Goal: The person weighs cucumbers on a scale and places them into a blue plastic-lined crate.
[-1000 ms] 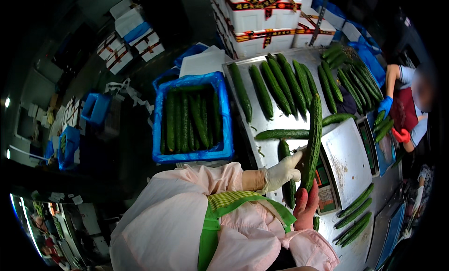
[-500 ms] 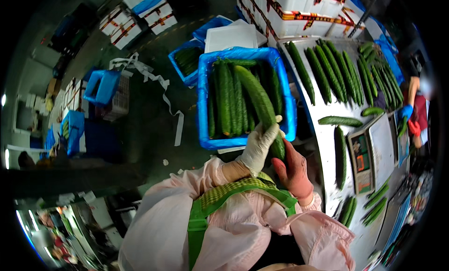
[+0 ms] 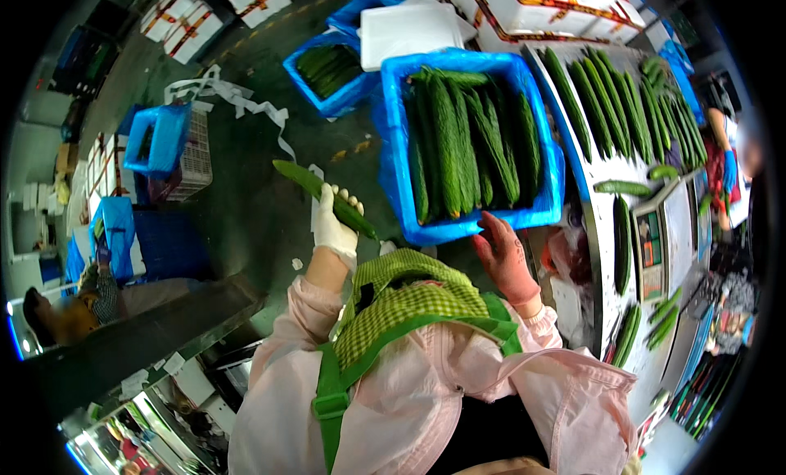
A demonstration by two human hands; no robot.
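"What changed?"

"Half a second ago both hands were on a cucumber above the blue-lined box [image 3: 391, 147]; now a cucumber [image 3: 304, 178] hangs out to its left over the green floor [image 3: 246, 229], in the left hand alone. From my remote post, I read that as this one being kept apart from the cucumbers in the box."

"And the hands?"

"The white-gloved left hand [image 3: 334, 229] is raised, fingers closed round the cucumber — its far end slanting up and left. The red-gloved right hand [image 3: 509, 262] is loosely open with nothing visible in it, fingertips by the box's near rim — touching or not, I cannot tell."
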